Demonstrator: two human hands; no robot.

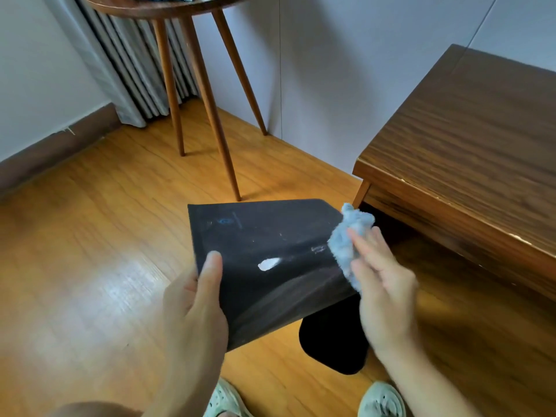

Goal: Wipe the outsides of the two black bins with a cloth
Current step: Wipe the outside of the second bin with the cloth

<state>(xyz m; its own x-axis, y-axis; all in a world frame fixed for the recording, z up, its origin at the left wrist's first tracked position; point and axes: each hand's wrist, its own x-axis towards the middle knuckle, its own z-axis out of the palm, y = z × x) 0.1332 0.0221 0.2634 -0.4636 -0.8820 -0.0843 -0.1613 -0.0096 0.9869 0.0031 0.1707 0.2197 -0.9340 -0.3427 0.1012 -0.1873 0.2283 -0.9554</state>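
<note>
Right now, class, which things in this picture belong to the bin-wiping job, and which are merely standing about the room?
Belonging to the job:
held black bin, gripped by the left hand
blue cloth, pressed against it by the right hand
second black bin on the floor

Merely standing about:
round three-legged table
wooden cabinet
curtain

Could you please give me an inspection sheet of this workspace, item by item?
Surface: wooden floor, glossy.
Job's things: black bin held tilted above the floor, white mark on its side; second black bin on the floor beneath; blue cloth bunched against the held bin's right edge.
Clutter: nothing seen.
Grippers: left hand grips the held bin's left edge; right hand presses the cloth.
Cables: nothing seen.
Surroundings: round three-legged table, low wooden cabinet, curtain, shoes.
</note>
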